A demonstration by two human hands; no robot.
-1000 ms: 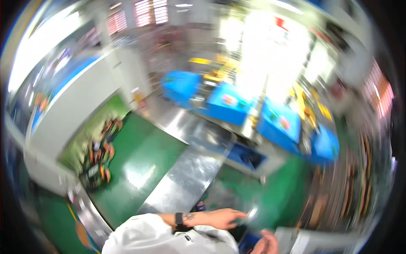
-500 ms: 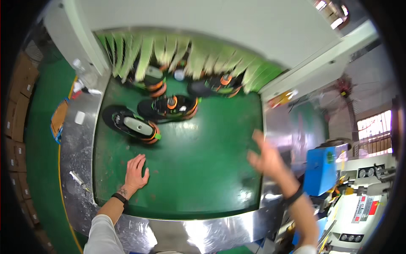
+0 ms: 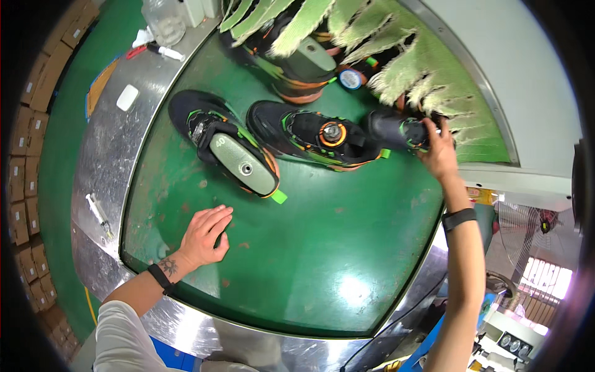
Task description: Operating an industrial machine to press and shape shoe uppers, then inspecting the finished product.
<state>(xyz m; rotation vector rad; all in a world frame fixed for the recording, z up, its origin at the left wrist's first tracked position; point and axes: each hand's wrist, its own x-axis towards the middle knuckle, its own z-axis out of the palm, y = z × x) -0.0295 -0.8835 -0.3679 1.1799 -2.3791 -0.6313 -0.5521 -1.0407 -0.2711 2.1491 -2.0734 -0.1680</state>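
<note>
My left hand [image 3: 204,234] rests flat on the green conveyor belt [image 3: 297,260], fingers spread, holding nothing, just below a black shoe with a grey-green last [image 3: 232,155] inside it. My right hand [image 3: 440,152] reaches far across the belt and grips a black shoe with green and orange trim [image 3: 396,131] at the edge of the hanging green strip curtain [image 3: 347,31]. Between the two lies another black shoe with an orange dial [image 3: 316,136]. A further shoe on a last [image 3: 297,59] sits half under the curtain.
A shiny metal rim [image 3: 102,161] rings the belt, with a white pad [image 3: 127,97], a pen-like tool [image 3: 98,211] and small bottles on it. Stacked cardboard boxes [image 3: 25,155] line the left side. A fan [image 3: 527,223] stands at the right.
The view has swung from the factory hall down onto the belt. My right hand has gone from open above the belt to gripping the shoe at the curtain. My left hand stays on the belt.
</note>
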